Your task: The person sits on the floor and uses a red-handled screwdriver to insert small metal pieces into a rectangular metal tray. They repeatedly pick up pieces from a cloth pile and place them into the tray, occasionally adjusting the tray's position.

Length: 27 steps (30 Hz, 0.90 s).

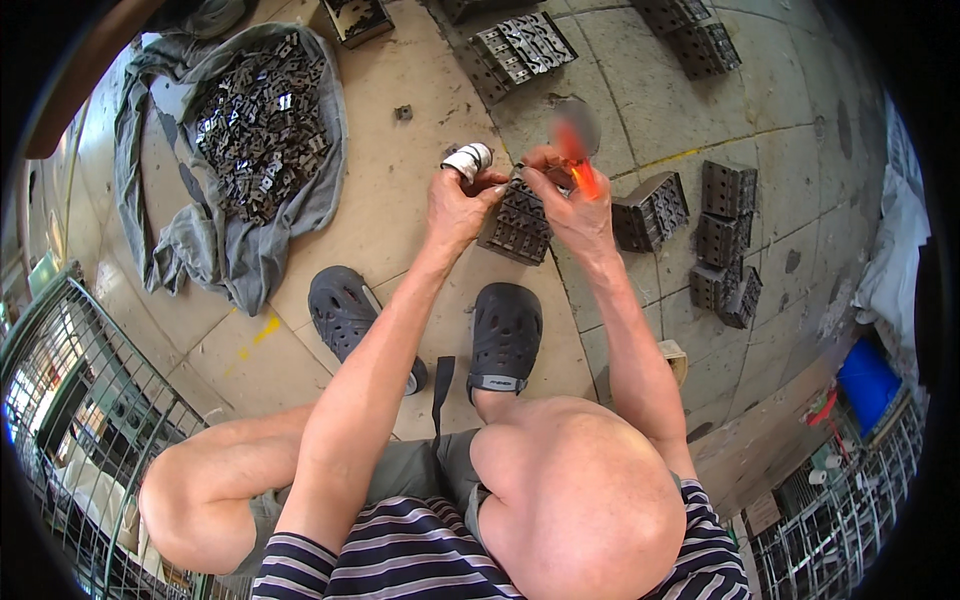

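Note:
A block of dark stamped metal pieces (517, 222) stands on the floor between my hands, with rows of notches and holes on its face. My left hand (462, 205) is closed in a pinch at its upper left corner; white wrapping (468, 160) covers a finger. At the upper right corner, my right hand (575, 205) pinches near the top edge, where a small dark metal piece (517, 171) shows between the fingertips. A bright orange-red item (583, 178) lies along the right fingers; its kind is unclear, and a blurred patch hides its upper part.
A grey cloth (165, 245) holds a heap of small metal pieces (265, 130) at the far left. Similar blocks stand at the back (525, 50), far right (705, 45), and right (650, 210). More are stacked farther right (725, 230). Wire cages (100, 420) flank me; dark clogs (505, 330) are below.

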Each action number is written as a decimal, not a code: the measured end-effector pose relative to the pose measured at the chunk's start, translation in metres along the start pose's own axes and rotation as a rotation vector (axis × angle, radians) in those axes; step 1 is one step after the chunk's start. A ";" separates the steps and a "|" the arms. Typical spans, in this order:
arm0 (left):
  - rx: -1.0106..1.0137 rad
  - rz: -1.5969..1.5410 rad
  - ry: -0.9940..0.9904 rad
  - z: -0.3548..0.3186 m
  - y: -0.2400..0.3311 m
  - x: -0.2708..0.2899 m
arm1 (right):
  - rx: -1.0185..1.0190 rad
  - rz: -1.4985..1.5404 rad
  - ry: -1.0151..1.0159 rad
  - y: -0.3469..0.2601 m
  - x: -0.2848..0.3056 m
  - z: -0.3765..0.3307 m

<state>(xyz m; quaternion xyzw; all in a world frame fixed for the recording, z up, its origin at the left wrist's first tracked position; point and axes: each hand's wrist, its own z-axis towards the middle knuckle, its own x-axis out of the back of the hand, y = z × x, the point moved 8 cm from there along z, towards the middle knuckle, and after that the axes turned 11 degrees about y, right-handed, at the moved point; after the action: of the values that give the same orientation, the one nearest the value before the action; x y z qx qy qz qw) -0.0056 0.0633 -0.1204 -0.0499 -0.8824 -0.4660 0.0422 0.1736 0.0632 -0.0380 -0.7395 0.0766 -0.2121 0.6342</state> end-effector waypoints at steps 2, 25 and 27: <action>0.036 -0.046 0.020 -0.005 -0.005 0.000 | -0.011 0.044 -0.078 0.005 -0.006 0.000; 0.067 -0.094 0.076 -0.021 -0.017 0.004 | 0.205 -0.109 -0.050 0.007 -0.003 -0.004; 0.094 -0.111 0.077 -0.022 -0.019 0.003 | 0.048 -0.176 -0.047 0.023 -0.002 -0.003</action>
<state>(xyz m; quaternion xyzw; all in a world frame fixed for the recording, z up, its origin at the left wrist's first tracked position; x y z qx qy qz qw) -0.0106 0.0343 -0.1232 0.0193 -0.9025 -0.4270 0.0524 0.1742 0.0567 -0.0599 -0.7328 -0.0088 -0.2515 0.6323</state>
